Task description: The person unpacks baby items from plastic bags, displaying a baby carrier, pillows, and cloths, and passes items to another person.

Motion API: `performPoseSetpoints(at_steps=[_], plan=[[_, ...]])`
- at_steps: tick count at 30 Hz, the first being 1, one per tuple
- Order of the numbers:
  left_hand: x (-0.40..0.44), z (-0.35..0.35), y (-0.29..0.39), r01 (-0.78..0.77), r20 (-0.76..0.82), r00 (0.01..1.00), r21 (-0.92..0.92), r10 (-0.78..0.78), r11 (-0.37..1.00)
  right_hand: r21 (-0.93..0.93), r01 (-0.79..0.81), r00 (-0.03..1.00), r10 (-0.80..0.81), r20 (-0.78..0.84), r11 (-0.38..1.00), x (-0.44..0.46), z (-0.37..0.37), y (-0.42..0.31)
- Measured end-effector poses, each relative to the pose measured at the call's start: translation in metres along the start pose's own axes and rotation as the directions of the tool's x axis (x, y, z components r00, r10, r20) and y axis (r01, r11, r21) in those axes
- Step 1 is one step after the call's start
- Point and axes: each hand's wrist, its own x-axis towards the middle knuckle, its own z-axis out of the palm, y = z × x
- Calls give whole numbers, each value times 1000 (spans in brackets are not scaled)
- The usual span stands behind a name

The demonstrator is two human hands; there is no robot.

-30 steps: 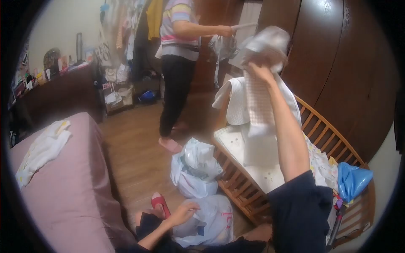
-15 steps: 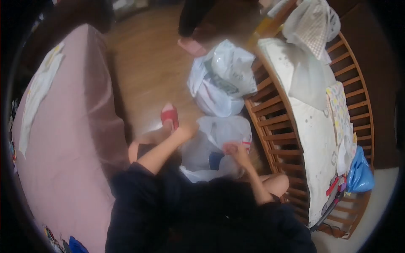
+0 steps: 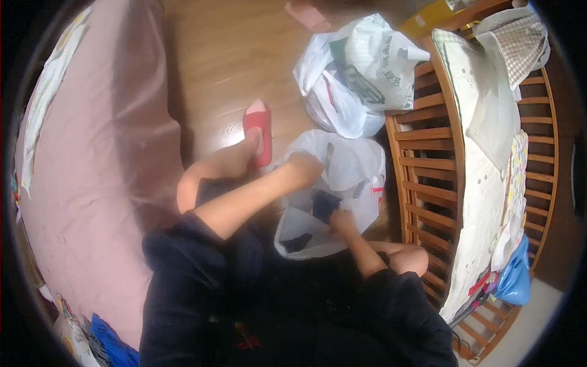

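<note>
A translucent white plastic bag (image 3: pixel 362 160) stands open on the floor between my legs. Inside it lie a dark blue piece (image 3: pixel 324 205), possibly cloth, and a smaller black piece (image 3: pixel 298 243). My left hand (image 3: pixel 306 170) is closed over the bag's left side; its fingers curl away from view, so what they hold is hidden. Lower and to the right, my right hand (image 3: pixel 343 223) is closed at the edge of the dark blue piece. Whether it grips that piece or the bag I cannot tell.
Beyond the bag sit more stuffed plastic bags (image 3: pixel 373 67), against a wooden slatted crib (image 3: pixel 428 165) on the right. A bed with a pink cover (image 3: pixel 110 153) runs along the left. My foot wears a red slipper (image 3: pixel 260 134); a pink slipper (image 3: pixel 309 16) shows farther off.
The view has shifted, with the bags now higher and farther right. My right hand has come down to the dark blue piece, and my left hand is farther over the bag.
</note>
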Motion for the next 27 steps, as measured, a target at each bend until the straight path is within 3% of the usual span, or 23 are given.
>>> performPoseSetpoints(at_steps=[2, 4, 8, 11, 15, 19, 21, 23, 25, 26, 27], plan=[[-1, 0, 3, 20, -50, 999, 31, -18, 999, 1, -3, 999, 3, -34, 1000, -2, -13, 11], [-2, -4, 4, 39, -106, 994, 65, -32, 997, 361, -179, 958, 245, -146, 915, 7, -24, 22], [-4, -4, 4, 27, -131, 991, 40, -21, 999, 145, -110, 988, 124, -92, 983, 39, 7, 45], [-4, -1, 8, 17, -198, 980, 29, -11, 999, 195, -86, 930, 149, -336, 977, 51, 21, 55], [-7, -4, 15, -19, -246, 968, 104, 44, 994, 249, -44, 753, 196, -628, 968, 62, 27, 69], [-12, 4, 26, -81, -291, 949, 134, 117, 988, 286, 21, 489, 239, -839, 958, 67, 26, 73], [-16, -1, 31, -115, -172, 979, -7, 112, 993, 185, -36, 482, 179, -858, 982, 73, 8, 76], [-14, 2, 29, -86, -179, 980, -13, 82, 996, 83, -97, 475, 119, -872, 992, 69, -12, 76], [-8, -7, 28, -67, -190, 980, -16, 63, 998, 101, -105, 753, 145, -642, 989, 54, -37, 77], [-7, -19, 27, -30, -145, 989, 29, 34, 999, 95, -113, 749, 148, -646, 989, 44, -58, 76], [-5, -27, 26, 7, -101, 995, 74, 1, 997, 254, -105, 781, 238, -577, 961, 32, -83, 73]])
